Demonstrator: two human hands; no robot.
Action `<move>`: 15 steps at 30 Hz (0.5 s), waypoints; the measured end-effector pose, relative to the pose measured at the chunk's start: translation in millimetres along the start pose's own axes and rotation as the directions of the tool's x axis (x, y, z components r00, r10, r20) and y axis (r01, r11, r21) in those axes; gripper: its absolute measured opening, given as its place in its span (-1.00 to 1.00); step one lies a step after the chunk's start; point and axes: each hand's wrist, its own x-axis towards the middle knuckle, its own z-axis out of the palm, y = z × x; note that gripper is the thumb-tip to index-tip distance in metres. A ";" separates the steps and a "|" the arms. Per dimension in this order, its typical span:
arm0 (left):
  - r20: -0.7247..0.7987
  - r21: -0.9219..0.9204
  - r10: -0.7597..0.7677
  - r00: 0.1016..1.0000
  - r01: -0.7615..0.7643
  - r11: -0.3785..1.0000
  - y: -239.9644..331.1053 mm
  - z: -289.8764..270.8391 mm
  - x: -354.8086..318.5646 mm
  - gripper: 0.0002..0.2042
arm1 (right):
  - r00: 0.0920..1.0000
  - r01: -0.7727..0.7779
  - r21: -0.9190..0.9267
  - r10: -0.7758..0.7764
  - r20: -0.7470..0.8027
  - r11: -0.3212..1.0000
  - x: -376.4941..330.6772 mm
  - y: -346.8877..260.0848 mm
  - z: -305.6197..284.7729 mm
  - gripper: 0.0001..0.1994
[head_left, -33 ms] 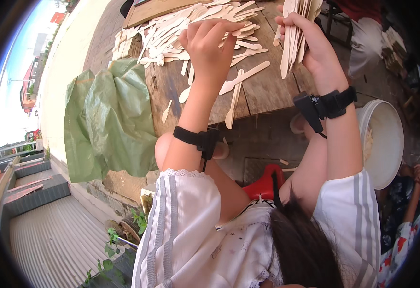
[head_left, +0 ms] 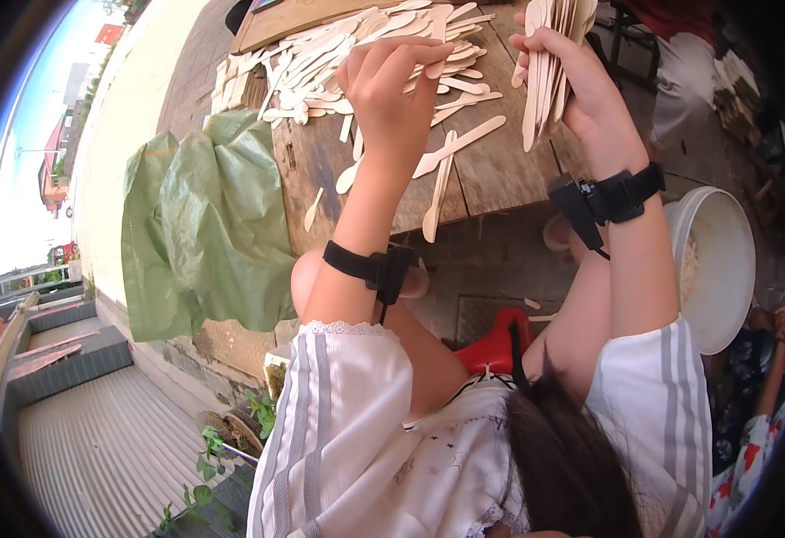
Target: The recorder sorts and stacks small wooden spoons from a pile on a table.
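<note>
Over one table (head_left: 504, 166), the right hand (head_left: 592, 97) grips many wooden utensils (head_left: 547, 76), the left hand (head_left: 387, 90) one stick (head_left: 440, 23).

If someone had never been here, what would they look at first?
Probably the big heap of pale wooden cutlery on the wooden table, and the thick bundle held up in the right hand. Next might come the crumpled green sheet at the table's left side, then the bright red thing, perhaps a stool, between the person's legs.
</note>
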 end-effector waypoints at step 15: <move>0.006 -0.534 -0.041 0.999 0.038 0.844 25.0 1.8 -3.5 -0.82 | 0.965 -0.175 0.315 0.099 0.244 0.933 4.4 20.5 23.2 -0.75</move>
